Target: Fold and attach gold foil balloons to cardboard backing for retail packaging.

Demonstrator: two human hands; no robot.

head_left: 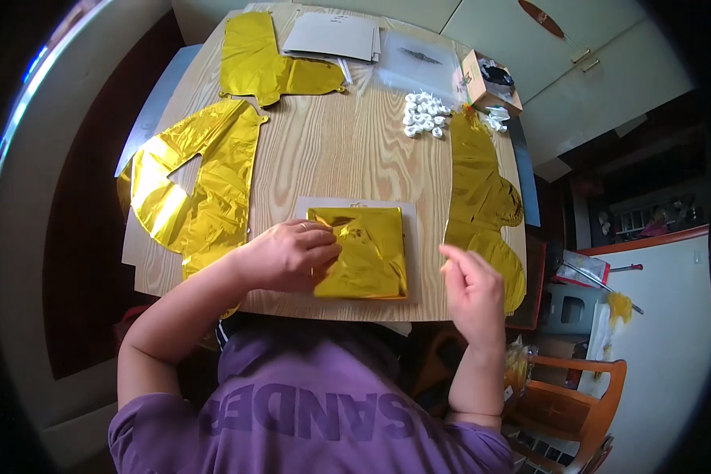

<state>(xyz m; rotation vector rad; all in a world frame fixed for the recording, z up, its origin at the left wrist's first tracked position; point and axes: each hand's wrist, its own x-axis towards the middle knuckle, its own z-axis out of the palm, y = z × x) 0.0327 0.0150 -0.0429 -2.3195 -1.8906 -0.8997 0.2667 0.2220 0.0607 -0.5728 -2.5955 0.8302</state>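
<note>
A gold foil balloon [363, 257], folded into a flat, near-square packet, lies on a pale board [411, 237] at the table's near edge. My left hand [296, 254] is at the packet's left side, its fingers curled together over the foil edge; the fingertips are partly hidden. To the right of the packet, my right hand [475, 292] is raised apart from it. Its thumb and forefinger are pressed together and the other fingers are bent in; anything between them is too small to make out.
Flat gold foil balloons lie at the left [221, 182], far left [249, 55] and right [482, 189]. At the back are a stack of grey-white sheets [332, 35], clear plastic bags [419, 59], several small white rolls [425, 114] and a cardboard box [490, 83]. A wooden chair [569, 403] stands lower right.
</note>
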